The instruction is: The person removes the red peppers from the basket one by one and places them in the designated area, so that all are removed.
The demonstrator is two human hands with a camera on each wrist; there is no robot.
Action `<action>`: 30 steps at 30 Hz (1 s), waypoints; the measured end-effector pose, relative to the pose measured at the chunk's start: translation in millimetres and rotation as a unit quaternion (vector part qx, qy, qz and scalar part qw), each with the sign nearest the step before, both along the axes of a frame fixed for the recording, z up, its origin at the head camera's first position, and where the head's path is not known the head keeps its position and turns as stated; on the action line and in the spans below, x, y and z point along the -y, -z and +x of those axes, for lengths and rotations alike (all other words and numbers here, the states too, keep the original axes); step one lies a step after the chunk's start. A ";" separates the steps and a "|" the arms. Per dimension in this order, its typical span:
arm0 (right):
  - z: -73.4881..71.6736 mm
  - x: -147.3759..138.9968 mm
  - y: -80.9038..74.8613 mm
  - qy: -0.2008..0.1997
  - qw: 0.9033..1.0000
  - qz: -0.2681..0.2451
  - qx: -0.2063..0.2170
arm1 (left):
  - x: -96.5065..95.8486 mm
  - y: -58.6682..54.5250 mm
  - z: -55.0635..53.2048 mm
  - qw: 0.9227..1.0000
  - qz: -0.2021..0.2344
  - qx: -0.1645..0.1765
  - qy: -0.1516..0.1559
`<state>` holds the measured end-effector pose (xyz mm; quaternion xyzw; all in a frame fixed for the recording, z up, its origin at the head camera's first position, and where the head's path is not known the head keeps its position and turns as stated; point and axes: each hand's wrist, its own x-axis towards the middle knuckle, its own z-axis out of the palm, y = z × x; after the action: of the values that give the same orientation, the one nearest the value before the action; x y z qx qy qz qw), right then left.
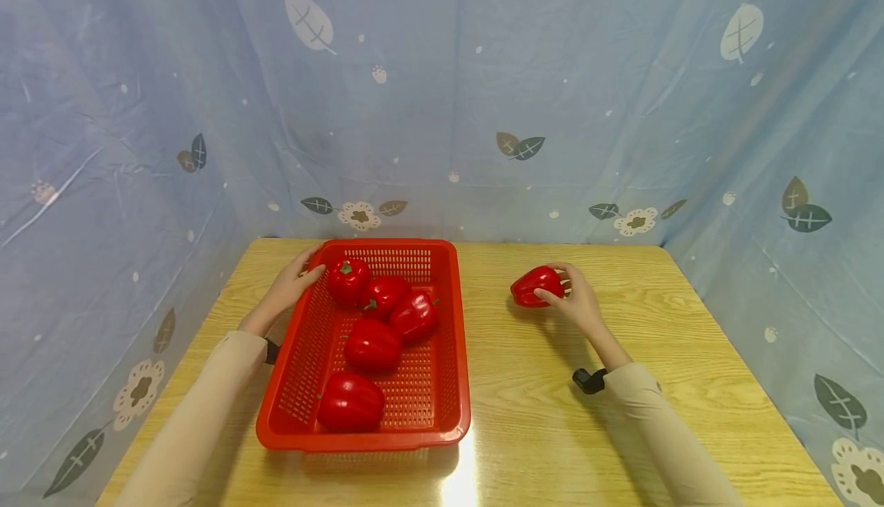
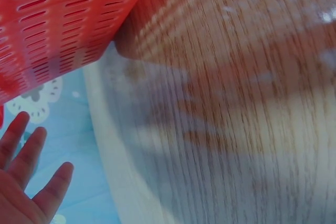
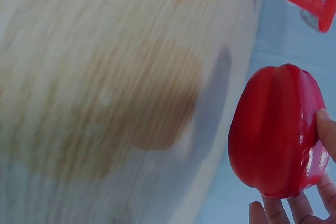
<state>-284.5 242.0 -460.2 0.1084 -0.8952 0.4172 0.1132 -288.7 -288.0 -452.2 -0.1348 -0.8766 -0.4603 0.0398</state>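
Observation:
My right hand (image 1: pixel 582 304) grips a red bell pepper (image 1: pixel 530 288) over the table, right of the basket. Close up in the right wrist view, that glossy pepper (image 3: pixel 275 129) has the thumb on one side and fingers beneath it. A red plastic basket (image 1: pixel 366 441) with slotted walls holds several more bell peppers, such as one near its front (image 1: pixel 351 402). Beside the basket's far left rim is my left hand (image 1: pixel 290 286), thumb at the rim. In the left wrist view its fingers (image 2: pixel 29 153) are spread and fairly straight near the slotted wall (image 2: pixel 63 24).
The basket stands on the left part of a wood-grain table (image 1: pixel 525 430). A blue curtain (image 1: pixel 414 108) with leaf and flower prints hangs behind the table and along both sides. A black wrist-worn device (image 1: pixel 589 380) sits at the right sleeve's cuff.

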 end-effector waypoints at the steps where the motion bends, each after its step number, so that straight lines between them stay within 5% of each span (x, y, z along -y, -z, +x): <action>1: -0.1 -1.8 1.0 0.003 1.000 -0.002 0.003 | -0.1 -0.4 0.2 1.000 -0.002 0.000 -0.002; 11: -2.2 -24.8 10.0 0.045 0.999 0.005 0.001 | -13.8 -29.9 18.2 1.000 0.011 0.013 0.010; 21: -2.5 -45.7 15.7 0.073 0.997 0.017 0.006 | -0.1 -1.2 1.7 1.000 0.000 0.014 -0.003; 30: -2.5 -53.9 14.0 0.078 0.997 0.025 -0.008 | -0.2 -0.8 1.0 1.000 0.004 0.016 -0.005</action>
<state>-287.0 296.0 -474.2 0.0440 -0.9101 0.3837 0.1504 -287.6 -287.9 -451.4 -0.1231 -0.8757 -0.4659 0.0289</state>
